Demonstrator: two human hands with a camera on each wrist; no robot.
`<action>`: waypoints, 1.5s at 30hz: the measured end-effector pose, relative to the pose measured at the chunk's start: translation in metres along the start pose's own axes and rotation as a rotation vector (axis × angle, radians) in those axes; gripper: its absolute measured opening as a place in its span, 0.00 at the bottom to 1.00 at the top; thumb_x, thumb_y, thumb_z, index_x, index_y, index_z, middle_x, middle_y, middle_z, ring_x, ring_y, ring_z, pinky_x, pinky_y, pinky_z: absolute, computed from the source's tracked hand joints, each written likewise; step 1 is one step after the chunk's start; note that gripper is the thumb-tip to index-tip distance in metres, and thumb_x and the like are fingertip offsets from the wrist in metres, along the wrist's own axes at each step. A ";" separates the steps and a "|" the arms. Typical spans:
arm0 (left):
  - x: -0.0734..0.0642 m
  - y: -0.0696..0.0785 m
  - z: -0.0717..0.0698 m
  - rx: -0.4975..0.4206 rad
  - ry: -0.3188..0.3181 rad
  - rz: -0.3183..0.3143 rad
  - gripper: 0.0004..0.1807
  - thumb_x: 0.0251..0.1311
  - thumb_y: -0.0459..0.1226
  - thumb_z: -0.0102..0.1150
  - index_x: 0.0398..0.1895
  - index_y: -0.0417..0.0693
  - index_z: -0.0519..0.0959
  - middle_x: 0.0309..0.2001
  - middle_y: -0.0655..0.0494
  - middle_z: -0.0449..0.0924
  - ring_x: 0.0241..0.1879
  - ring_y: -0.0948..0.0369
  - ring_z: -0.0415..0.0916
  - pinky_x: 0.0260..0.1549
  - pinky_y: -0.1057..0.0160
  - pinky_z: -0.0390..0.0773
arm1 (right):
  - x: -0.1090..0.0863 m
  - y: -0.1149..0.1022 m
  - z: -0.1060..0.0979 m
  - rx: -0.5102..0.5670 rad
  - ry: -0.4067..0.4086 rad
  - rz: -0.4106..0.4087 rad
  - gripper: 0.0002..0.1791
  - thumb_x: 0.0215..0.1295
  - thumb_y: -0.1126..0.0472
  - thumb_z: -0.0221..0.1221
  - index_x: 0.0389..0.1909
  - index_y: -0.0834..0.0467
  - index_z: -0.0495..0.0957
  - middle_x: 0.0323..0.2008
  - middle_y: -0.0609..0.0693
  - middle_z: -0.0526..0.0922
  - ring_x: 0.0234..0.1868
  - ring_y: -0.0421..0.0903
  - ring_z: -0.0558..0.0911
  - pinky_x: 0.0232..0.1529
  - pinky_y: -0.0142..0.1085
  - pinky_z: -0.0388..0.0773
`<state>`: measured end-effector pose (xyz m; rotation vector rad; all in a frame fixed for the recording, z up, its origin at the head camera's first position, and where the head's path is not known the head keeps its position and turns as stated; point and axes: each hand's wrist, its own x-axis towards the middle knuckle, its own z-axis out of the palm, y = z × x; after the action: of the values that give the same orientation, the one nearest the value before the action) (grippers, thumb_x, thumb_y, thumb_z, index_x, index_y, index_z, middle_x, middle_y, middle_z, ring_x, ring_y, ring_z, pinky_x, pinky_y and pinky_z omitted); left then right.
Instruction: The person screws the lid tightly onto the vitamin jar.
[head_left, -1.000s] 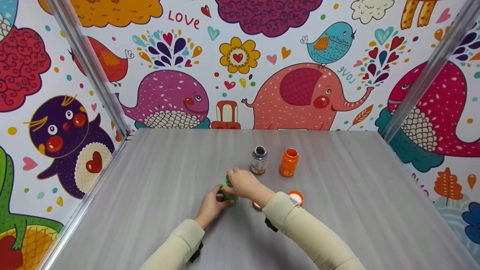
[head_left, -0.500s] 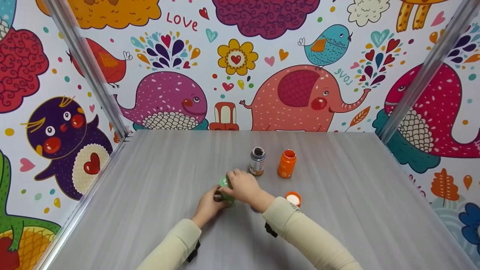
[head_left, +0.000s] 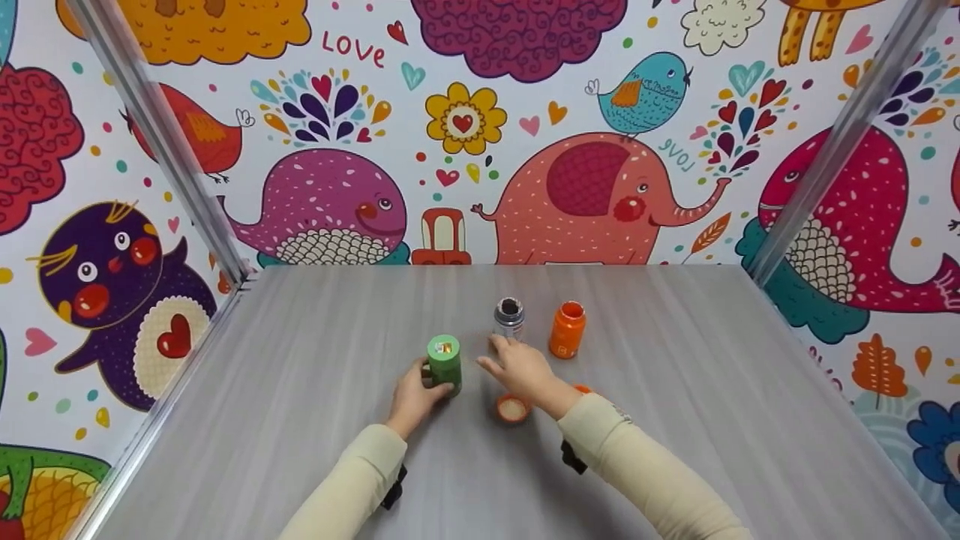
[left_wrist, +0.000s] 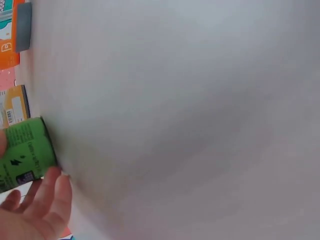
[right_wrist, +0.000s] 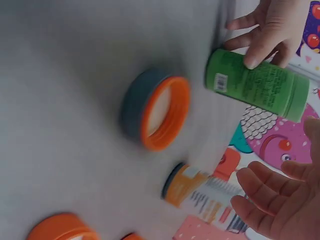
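Left hand grips capped green bottle; right hand, fingers spread, hovers beside open grey bottle and orange bottle.

1. Green bottle: green body and lid, small orange-and-white sticker on top, black print on the side.
2. Silver bottle: silver-grey, dark inside the mouth, amber band at the base.
3. Orange bottle: orange all over.
4. Cap: orange rim, pale inside.
5. Table: grey, streaked grain.
6. Wall: white, multicoloured cartoon animals, hearts, flowers.
7. Sleeves: cream.
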<state>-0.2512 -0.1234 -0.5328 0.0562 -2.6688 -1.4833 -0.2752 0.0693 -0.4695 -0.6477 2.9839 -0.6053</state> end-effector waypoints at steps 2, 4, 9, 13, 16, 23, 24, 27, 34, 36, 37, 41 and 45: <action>0.002 0.001 0.001 -0.004 0.019 -0.016 0.32 0.51 0.36 0.65 0.58 0.33 0.65 0.47 0.38 0.76 0.47 0.48 0.75 0.46 0.51 0.73 | -0.001 0.005 0.001 0.002 0.007 0.009 0.29 0.66 0.46 0.49 0.58 0.63 0.67 0.54 0.61 0.75 0.51 0.57 0.76 0.53 0.49 0.71; 0.005 0.001 0.001 -0.019 0.038 -0.033 0.32 0.51 0.36 0.65 0.58 0.33 0.65 0.47 0.38 0.76 0.47 0.48 0.75 0.47 0.51 0.73 | -0.002 0.010 0.003 0.007 0.008 0.018 0.27 0.66 0.47 0.49 0.57 0.63 0.68 0.53 0.60 0.75 0.51 0.57 0.76 0.52 0.49 0.71; 0.014 -0.006 0.005 -0.035 0.105 -0.046 0.31 0.51 0.38 0.65 0.56 0.34 0.66 0.47 0.37 0.75 0.48 0.48 0.74 0.47 0.50 0.72 | -0.003 0.018 0.005 0.018 -0.001 0.052 0.25 0.66 0.47 0.50 0.54 0.61 0.69 0.50 0.59 0.77 0.48 0.57 0.77 0.50 0.50 0.72; 0.019 -0.004 0.003 -0.026 0.134 -0.101 0.31 0.52 0.39 0.64 0.57 0.35 0.66 0.49 0.37 0.74 0.50 0.47 0.72 0.49 0.50 0.71 | -0.004 0.024 0.007 0.009 0.021 0.045 0.23 0.65 0.48 0.51 0.52 0.61 0.70 0.46 0.59 0.79 0.45 0.58 0.79 0.45 0.50 0.74; 0.019 0.002 -0.001 -0.034 0.127 -0.153 0.31 0.54 0.37 0.62 0.59 0.35 0.64 0.50 0.37 0.73 0.52 0.46 0.71 0.51 0.49 0.68 | -0.003 0.027 0.009 0.010 0.026 0.050 0.23 0.65 0.48 0.51 0.51 0.61 0.71 0.44 0.60 0.79 0.43 0.58 0.79 0.43 0.51 0.74; 0.020 0.003 -0.004 0.009 0.110 -0.156 0.31 0.55 0.38 0.62 0.60 0.34 0.63 0.51 0.36 0.73 0.52 0.47 0.71 0.51 0.49 0.69 | 0.001 0.033 0.012 0.025 -0.008 0.089 0.24 0.66 0.48 0.51 0.52 0.64 0.69 0.40 0.62 0.80 0.41 0.58 0.79 0.43 0.51 0.75; 0.020 0.002 -0.005 0.011 0.110 -0.150 0.32 0.54 0.38 0.62 0.60 0.34 0.63 0.50 0.36 0.73 0.51 0.47 0.71 0.51 0.49 0.69 | 0.002 0.034 0.012 0.038 0.001 0.098 0.24 0.65 0.48 0.51 0.51 0.64 0.69 0.40 0.62 0.80 0.40 0.58 0.79 0.43 0.50 0.75; 0.020 0.000 -0.006 0.007 0.113 -0.143 0.32 0.54 0.38 0.62 0.60 0.34 0.63 0.50 0.36 0.74 0.51 0.47 0.72 0.50 0.50 0.70 | 0.008 0.038 0.014 0.127 0.052 0.127 0.27 0.63 0.49 0.54 0.54 0.65 0.67 0.45 0.62 0.78 0.45 0.57 0.78 0.48 0.50 0.73; 0.020 -0.006 -0.010 -0.011 0.107 -0.150 0.31 0.54 0.36 0.62 0.59 0.34 0.63 0.49 0.36 0.73 0.50 0.46 0.71 0.49 0.50 0.70 | 0.026 0.051 0.016 0.404 0.165 0.195 0.37 0.58 0.56 0.61 0.64 0.67 0.57 0.60 0.65 0.64 0.61 0.58 0.66 0.62 0.50 0.60; 0.020 -0.006 -0.010 -0.022 0.100 -0.148 0.31 0.54 0.36 0.62 0.59 0.34 0.64 0.49 0.36 0.73 0.50 0.46 0.71 0.49 0.50 0.70 | 0.030 0.055 0.015 0.460 0.162 0.233 0.41 0.57 0.56 0.62 0.66 0.65 0.53 0.64 0.64 0.60 0.64 0.58 0.62 0.64 0.50 0.57; 0.020 -0.005 -0.010 -0.024 0.096 -0.147 0.31 0.54 0.35 0.61 0.59 0.34 0.64 0.49 0.36 0.73 0.50 0.46 0.71 0.49 0.50 0.70 | 0.032 0.057 0.014 0.484 0.156 0.245 0.42 0.56 0.56 0.62 0.67 0.64 0.52 0.65 0.64 0.58 0.65 0.57 0.60 0.65 0.50 0.55; 0.020 -0.003 -0.011 -0.025 0.082 -0.144 0.30 0.54 0.34 0.60 0.59 0.34 0.64 0.48 0.37 0.73 0.50 0.46 0.72 0.48 0.50 0.71 | 0.038 0.059 0.010 0.552 0.133 0.227 0.48 0.54 0.59 0.64 0.69 0.64 0.45 0.68 0.63 0.51 0.68 0.57 0.54 0.67 0.51 0.48; 0.020 -0.001 -0.010 -0.020 0.075 -0.125 0.29 0.54 0.32 0.59 0.59 0.33 0.64 0.49 0.36 0.73 0.50 0.45 0.72 0.48 0.50 0.72 | 0.045 0.057 0.007 0.642 0.112 0.223 0.51 0.53 0.60 0.64 0.70 0.64 0.41 0.69 0.63 0.48 0.69 0.57 0.52 0.67 0.51 0.45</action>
<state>-0.2700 -0.1339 -0.5275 0.2766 -2.6344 -1.5100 -0.3378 0.0963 -0.4951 -0.2315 2.6370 -1.5080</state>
